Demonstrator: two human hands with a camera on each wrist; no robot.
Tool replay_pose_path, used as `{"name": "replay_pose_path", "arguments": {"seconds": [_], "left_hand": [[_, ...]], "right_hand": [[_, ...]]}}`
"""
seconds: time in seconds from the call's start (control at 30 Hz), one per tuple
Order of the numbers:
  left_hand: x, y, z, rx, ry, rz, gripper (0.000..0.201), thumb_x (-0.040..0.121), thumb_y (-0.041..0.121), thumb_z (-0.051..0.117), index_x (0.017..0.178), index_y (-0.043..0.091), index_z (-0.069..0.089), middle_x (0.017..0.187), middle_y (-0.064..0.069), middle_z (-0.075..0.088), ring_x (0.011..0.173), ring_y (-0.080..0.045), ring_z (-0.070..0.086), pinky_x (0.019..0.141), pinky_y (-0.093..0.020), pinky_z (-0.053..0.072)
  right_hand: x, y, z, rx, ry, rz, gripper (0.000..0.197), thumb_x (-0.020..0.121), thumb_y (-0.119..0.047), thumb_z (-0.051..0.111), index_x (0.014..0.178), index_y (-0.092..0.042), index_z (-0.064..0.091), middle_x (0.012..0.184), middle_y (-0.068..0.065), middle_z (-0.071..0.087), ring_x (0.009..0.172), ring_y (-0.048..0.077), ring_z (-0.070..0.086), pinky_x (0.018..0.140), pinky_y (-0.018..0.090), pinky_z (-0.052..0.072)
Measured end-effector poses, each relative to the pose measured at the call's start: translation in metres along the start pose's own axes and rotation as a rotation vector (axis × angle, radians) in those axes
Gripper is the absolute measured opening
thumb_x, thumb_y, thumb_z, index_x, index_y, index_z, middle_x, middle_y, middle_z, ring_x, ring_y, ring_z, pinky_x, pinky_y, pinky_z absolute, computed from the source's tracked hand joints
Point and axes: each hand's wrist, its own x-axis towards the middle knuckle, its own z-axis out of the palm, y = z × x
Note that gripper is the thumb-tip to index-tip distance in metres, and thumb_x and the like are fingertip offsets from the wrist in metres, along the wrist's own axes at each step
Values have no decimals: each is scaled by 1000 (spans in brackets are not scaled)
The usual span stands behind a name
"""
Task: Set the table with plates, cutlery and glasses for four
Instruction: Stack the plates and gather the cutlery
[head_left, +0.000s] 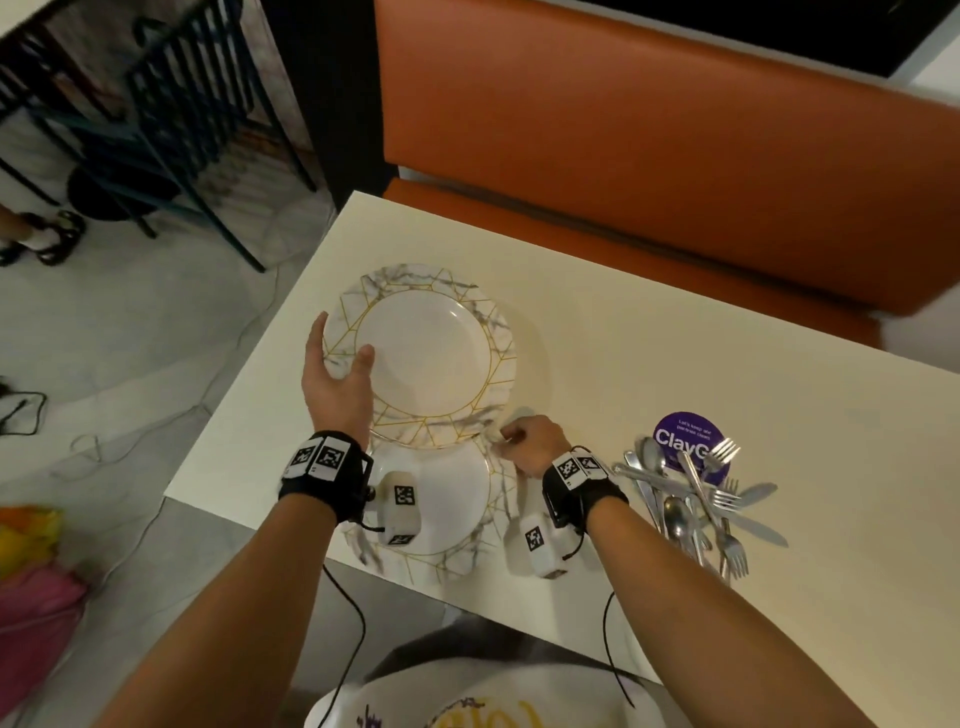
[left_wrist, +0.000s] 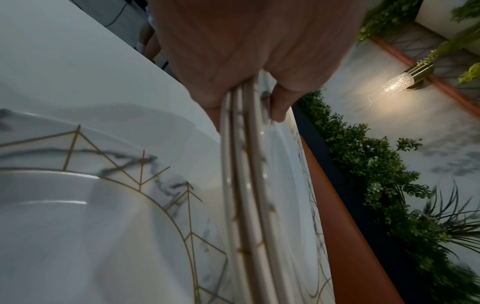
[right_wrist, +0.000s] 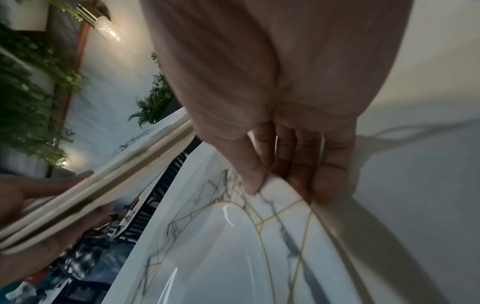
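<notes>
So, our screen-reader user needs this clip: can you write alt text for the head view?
A person's left hand holds a stack of marbled plates above a cream table, while the right hand pinches the rim of one plate lying at the near edge. A cutlery pile lies to the right, an orange bench beyond.

I see my left hand (head_left: 340, 371) gripping the left rim of a marbled, gold-lined plate stack (head_left: 423, 353), thumb on top, held above the cream table (head_left: 623, 364). Just nearer me than that stack, a matching single plate (head_left: 457, 499) lies at the table's near edge, and my right hand (head_left: 524, 439) pinches its right rim. Right of the plates a heap of forks, spoons and knives (head_left: 696, 504) partly covers a purple round sticker (head_left: 675, 434). Beyond the table runs an orange bench seat (head_left: 649, 130).
</notes>
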Motion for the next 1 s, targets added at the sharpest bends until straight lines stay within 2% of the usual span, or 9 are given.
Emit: {"name": "replay_pose_path", "arguments": {"seconds": [0.1,0.13,0.27,0.37,0.47,0.63,0.73,0.8,1.0], "left_hand": [[0,2,8,-32,-32,1,66,94,15,72,150,40,48,153,5,52,139,-16,52,114,-42,47],[1,3,13,-37,-44,-3,66,93,15,72,149,42,48,153,5,52,139,-17,52,114,-43,48],[2,11,37,-16,-91,-1,67,88,27,73,144,54,48,153,7,52,139,-26,53,111,-52,49],[6,14,52,-46,-83,4,66,88,26,72,141,57,49,153,6,51,140,-20,52,112,-48,49],[1,22,76,-112,-122,-19,65,90,21,70,138,60,50,152,6,52,138,-19,54,111,-47,50],[-12,27,110,-119,-183,-35,64,94,15,64,137,60,51,154,5,50,137,-20,54,112,-45,49],[-23,27,128,-78,-228,-43,63,92,19,62,129,68,52,156,5,49,140,-21,51,113,-47,48],[-32,27,138,-58,-255,-55,62,93,18,61,135,63,51,157,4,48,141,-21,50,114,-47,46],[-63,23,174,-49,-395,-116,60,94,10,59,138,52,57,159,5,43,144,-22,44,119,-47,40]], "right_hand": [[-5,4,-7,-3,2,-4,7,94,-31,67,93,-24,68,93,-5,62,93,19,60,76,23,46],[-4,7,-14,26,7,-2,10,96,-30,63,88,-23,64,91,-5,61,91,20,59,74,24,46],[-9,31,-55,111,150,13,13,101,-28,52,101,-20,63,103,0,61,95,21,56,78,27,41],[-16,52,-81,160,304,50,13,102,-26,50,93,-20,59,101,1,62,90,21,57,72,27,40],[-31,78,-112,267,435,122,16,103,-27,49,103,-19,62,106,7,66,82,19,57,61,24,41],[-61,121,-161,336,682,215,28,104,-26,46,120,-14,65,126,11,63,110,30,58,89,30,43],[-82,149,-186,398,887,284,30,104,-22,44,122,-11,65,121,16,66,111,35,60,90,33,45],[-91,168,-201,452,985,308,29,103,-22,44,118,-11,66,119,18,67,110,39,60,94,39,49],[-100,193,-225,630,1084,352,30,100,-26,47,118,-13,67,121,15,66,113,35,60,99,43,50]]}}
